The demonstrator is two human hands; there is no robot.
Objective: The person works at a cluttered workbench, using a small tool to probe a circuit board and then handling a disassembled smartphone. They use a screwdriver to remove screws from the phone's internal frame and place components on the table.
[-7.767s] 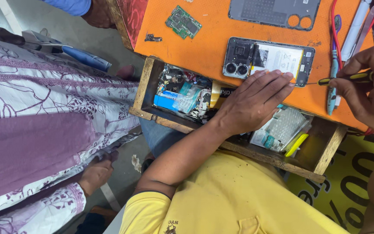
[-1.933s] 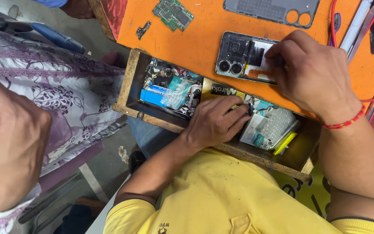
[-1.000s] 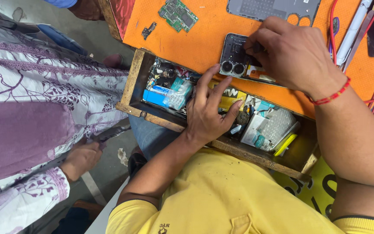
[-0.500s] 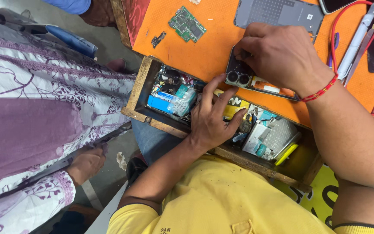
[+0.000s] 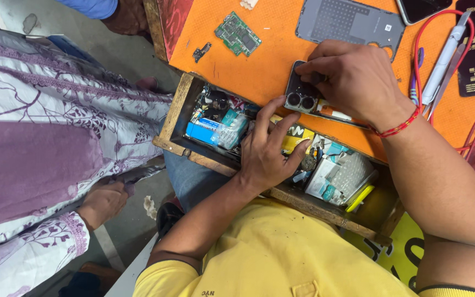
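Since half a second ago: left hand [image 5: 270, 151] shifted little, fingers spread flat over drawer contents, grasping nothing visible; right hand [image 5: 350, 82] stays pressed on the phone. Opened phone [image 5: 303, 99]: back removed, twin camera lenses showing, lying on the orange mat [image 5: 270, 69] at its near edge, just above the drawer; right hand's fingers curl over its top and pinch its upper edge. Wooden drawer [image 5: 174, 118]: pulled open below the mat, packed with small parts, blue packets and a yellow piece at right. Grey back cover [image 5: 347, 22]: far side of the mat, apart from the phone. Green circuit board [image 5: 237, 34]: far left of the mat. Red cable [image 5: 416, 55] and white tool [image 5: 443, 58]: right of the hand. Second person in purple patterned cloth [image 5: 45, 143]: left of the scene.
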